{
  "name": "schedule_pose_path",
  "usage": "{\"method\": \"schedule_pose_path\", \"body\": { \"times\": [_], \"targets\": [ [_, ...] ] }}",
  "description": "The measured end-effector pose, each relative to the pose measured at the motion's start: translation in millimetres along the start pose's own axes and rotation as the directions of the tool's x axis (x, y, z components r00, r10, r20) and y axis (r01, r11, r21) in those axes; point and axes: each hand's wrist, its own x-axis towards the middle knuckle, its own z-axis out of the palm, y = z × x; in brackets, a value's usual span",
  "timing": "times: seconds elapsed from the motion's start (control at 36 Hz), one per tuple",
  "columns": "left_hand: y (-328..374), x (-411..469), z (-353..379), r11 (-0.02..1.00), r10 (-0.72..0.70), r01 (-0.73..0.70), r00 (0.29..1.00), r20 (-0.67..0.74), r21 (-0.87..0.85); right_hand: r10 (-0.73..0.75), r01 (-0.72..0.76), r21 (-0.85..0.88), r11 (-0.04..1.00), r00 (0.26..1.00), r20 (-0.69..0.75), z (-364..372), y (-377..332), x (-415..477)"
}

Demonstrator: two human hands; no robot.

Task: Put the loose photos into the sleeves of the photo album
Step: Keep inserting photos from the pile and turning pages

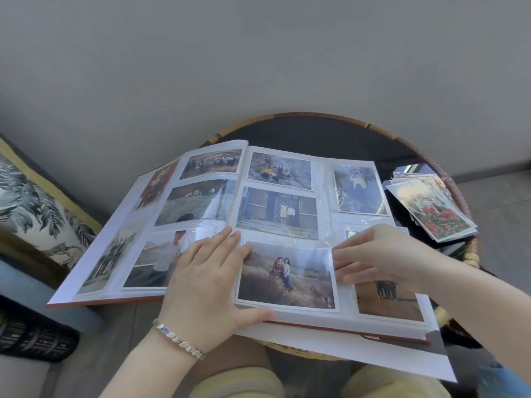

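Note:
A large photo album [327, 196] lies open on a small round table, its clear sleeves filled with photos. In the lower middle sleeve of the right page sits a photo of two people in a field [287, 275]. My left hand [212, 277] lies flat on the album, fingers on that photo's left edge near the spine, thumb at the page's front edge. My right hand [379, 254] rests with straight fingers at the photo's right edge, on the sleeve. A stack of loose photos [434, 208] lies at the table's right side.
The round table [330, 130] has a dark top and a woven rattan rim; the album overhangs its front and left. A patterned cushion [37, 214] sits on a seat at the left. A plain wall rises behind. My knees show below the album.

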Motion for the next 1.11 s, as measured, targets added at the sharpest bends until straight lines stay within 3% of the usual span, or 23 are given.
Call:
{"method": "schedule_pose_path", "body": {
  "times": [0.39,0.61,0.92,1.11],
  "targets": [
    [-0.6,-0.8,0.2,1.0,-0.014,0.014,1.0,0.017,0.005,-0.057,0.047,-0.106,0.993,0.994,-0.095,11.6,-6.4,9.0],
    [-1.5,-1.8,1.0,1.0,-0.012,0.012,1.0,0.002,0.024,-0.079,0.046,-0.27,0.962,0.991,-0.112,12.4,-11.6,17.0],
    [-1.9,-1.3,0.6,1.0,-0.006,0.006,1.0,0.007,0.001,0.105,-0.105,-0.157,0.982,0.994,-0.012,7.8,-26.3,13.4],
    [-0.9,-1.4,0.2,1.0,-0.008,0.008,1.0,0.004,-0.014,0.149,-0.151,-0.079,0.985,0.988,-0.034,5.0,-27.9,12.1]
  ]
}}
